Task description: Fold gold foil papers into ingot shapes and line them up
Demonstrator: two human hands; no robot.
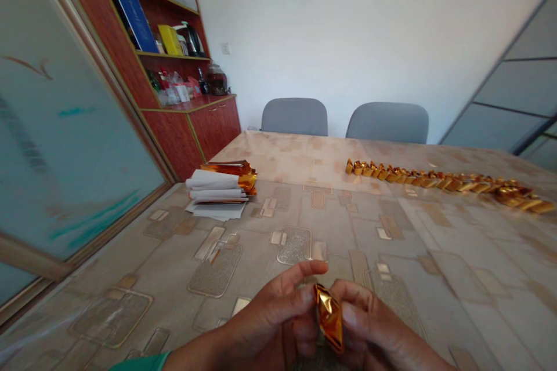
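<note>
A small folded piece of shiny gold foil paper (329, 317) is held low over the near side of the table, between both hands. My left hand (282, 307) grips its left edge with the thumb; the index finger stretches out above it. My right hand (369, 319) pinches the right side between thumb and fingers. Some lower fingers are hidden behind the foil and the hands. At the far right, a long row of folded gold foil pieces (435, 181) lies on the table. A stack of white-backed gold foil sheets (217, 190) lies at the left.
A patterned cloth (339, 232) covers the table (278, 153). Two grey chairs (295, 116) stand behind its far edge, against a white wall. At the left are a red wooden cabinet (191, 133) with bottles and boxes on its shelves, and a frosted sliding door (73, 127).
</note>
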